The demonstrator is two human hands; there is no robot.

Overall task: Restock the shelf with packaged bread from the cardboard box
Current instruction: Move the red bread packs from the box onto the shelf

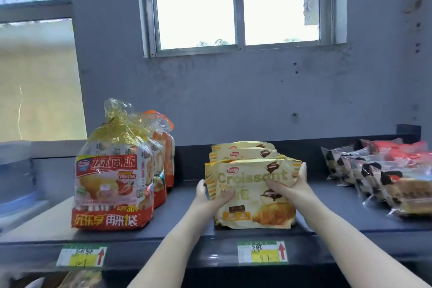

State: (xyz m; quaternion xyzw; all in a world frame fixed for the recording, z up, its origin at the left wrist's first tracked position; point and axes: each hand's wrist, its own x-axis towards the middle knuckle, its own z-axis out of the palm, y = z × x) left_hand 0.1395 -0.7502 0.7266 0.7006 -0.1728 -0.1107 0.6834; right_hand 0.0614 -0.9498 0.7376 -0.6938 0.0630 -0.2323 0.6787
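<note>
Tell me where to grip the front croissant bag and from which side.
Grip the front croissant bag by its two upright side edges, coming from the aisle side. It stands flat-faced on the shelf with bags behind, as the left hand and right hand hold it.

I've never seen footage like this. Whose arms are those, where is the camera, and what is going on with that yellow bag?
No machine here: a person wears a camera on the head, so you look down along their own bare arms. The left hand and right hand grip the front croissant bag by its sides, standing upright on the dark shelf, with more yellow bags lined up behind it. To the left stand large red-and-yellow pie bags; to the right lie clear-wrapped pastry packets. Price labels hang on the shelf edge.
</note>
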